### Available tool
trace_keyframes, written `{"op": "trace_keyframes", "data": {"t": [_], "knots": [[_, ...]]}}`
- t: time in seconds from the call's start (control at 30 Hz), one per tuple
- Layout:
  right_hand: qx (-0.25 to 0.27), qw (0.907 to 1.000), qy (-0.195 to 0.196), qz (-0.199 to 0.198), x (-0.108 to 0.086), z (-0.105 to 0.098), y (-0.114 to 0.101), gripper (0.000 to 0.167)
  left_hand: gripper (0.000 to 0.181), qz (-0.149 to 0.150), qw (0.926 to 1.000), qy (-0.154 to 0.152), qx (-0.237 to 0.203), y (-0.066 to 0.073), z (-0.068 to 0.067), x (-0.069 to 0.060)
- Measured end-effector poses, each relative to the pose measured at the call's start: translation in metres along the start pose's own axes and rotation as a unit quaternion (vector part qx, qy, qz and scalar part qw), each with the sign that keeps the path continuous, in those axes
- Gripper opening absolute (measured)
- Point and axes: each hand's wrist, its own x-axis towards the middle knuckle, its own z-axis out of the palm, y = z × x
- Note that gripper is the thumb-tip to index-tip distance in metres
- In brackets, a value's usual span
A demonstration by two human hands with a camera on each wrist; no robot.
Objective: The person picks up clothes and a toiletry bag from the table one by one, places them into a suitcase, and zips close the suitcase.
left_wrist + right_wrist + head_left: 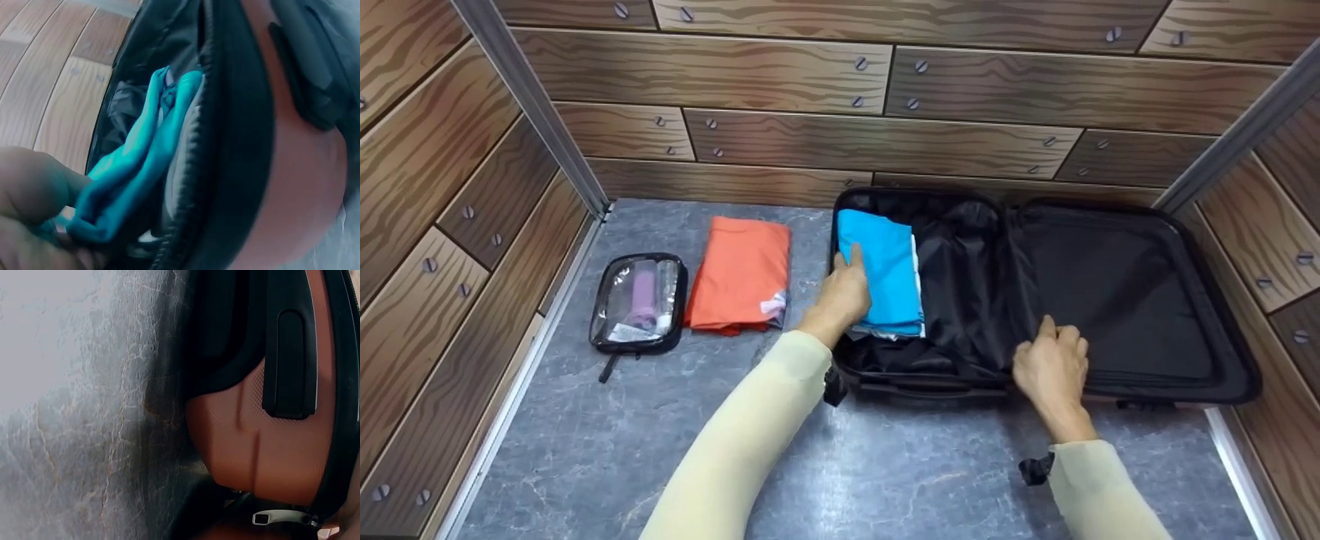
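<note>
My left hand [844, 294], the nearer one, pinches the left side of the blue cloth [889, 277], whose long axis runs front to back inside the open suitcase [1132, 300], which my right hand [1051, 371] perhaps grasps, I cannot tell.
</note>
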Motion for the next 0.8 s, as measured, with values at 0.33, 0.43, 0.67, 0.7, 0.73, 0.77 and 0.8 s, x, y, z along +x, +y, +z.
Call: {"op": "trace_keyframes", "data": {"t": [0.33, 0.43, 0.67, 0.7, 0.73, 0.77, 0.8], "knots": [[-0.002, 0.9999, 0.012, -0.003, 0.001, 0.000, -0.001, 0.062, 0.054, 0.071, 0.9738, -0.026, 0.214, 0.012, 0.009, -0.020], [-0.003, 0.9999, 0.014, -0.001, 0.001, -0.001, -0.001, 0.061, 0.078, 0.075, 0.9685, -0.079, 0.224, 0.014, 0.007, -0.019], [-0.005, 0.9999, 0.010, 0.003, 0.001, -0.002, 0.001, 0.061, 0.066, 0.069, 0.9520, -0.135, 0.266, 0.015, 0.013, -0.013], [-0.006, 0.9999, 0.010, 0.003, 0.001, -0.001, 0.000, 0.061, 0.063, 0.068, 0.9493, -0.134, 0.276, 0.014, 0.015, -0.013], [-0.006, 0.9999, 0.011, 0.002, 0.001, -0.001, 0.000, 0.061, 0.061, 0.068, 0.9470, -0.133, 0.284, 0.014, 0.017, -0.013], [-0.006, 0.9999, 0.013, 0.001, 0.000, 0.000, -0.001, 0.061, 0.060, 0.069, 0.9449, -0.130, 0.293, 0.014, 0.019, -0.013], [-0.006, 0.9999, 0.014, 0.001, 0.000, 0.000, -0.001, 0.061, 0.059, 0.069, 0.9429, -0.128, 0.300, 0.014, 0.021, -0.014]]}}
